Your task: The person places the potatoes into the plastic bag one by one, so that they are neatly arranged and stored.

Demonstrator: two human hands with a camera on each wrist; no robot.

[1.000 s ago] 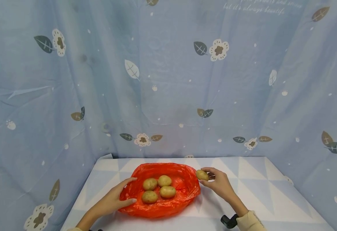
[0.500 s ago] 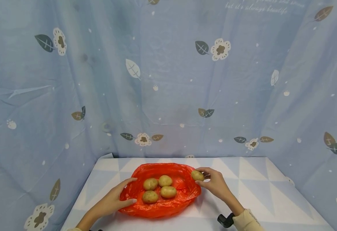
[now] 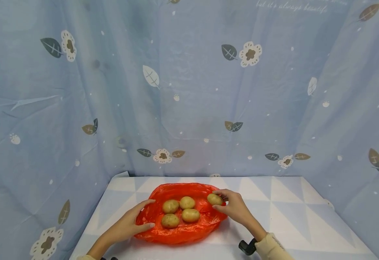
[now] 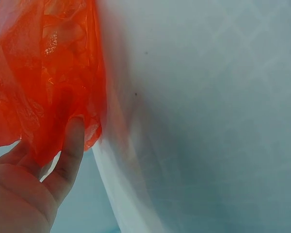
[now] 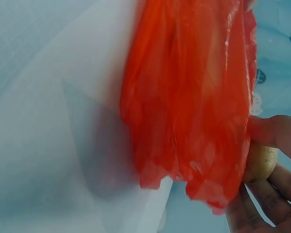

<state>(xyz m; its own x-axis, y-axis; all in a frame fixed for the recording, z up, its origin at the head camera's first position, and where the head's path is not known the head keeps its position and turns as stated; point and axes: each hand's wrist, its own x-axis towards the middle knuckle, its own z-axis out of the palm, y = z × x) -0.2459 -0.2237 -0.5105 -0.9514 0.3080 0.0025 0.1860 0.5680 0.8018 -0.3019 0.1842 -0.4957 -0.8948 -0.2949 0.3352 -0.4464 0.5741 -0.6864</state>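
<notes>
A red plastic bag (image 3: 163, 235) lies spread on the table, its mouth facing up. Inside it sit several potatoes (image 3: 191, 215), grouped left of its middle. My left hand (image 3: 128, 224) grips the bag's left edge, thumb and fingers spread apart along the rim; in the left wrist view the thumb (image 4: 68, 158) touches the red plastic. Over the bag's right side, my right hand (image 3: 236, 206) holds one more potato (image 3: 214, 199) between thumb and fingers. The right wrist view shows that potato (image 5: 262, 162) partly behind the plastic.
The table (image 3: 290, 216) wears a white and pale blue triangle-patterned cover. A blue curtain (image 3: 196, 90) with flowers and leaves hangs behind and along both sides. A black device (image 3: 248, 247) sits at my right wrist.
My right hand has moved left with its potato, from just outside the bag's right rim to over the bag's inside. The left hand has stayed at the left edge.
</notes>
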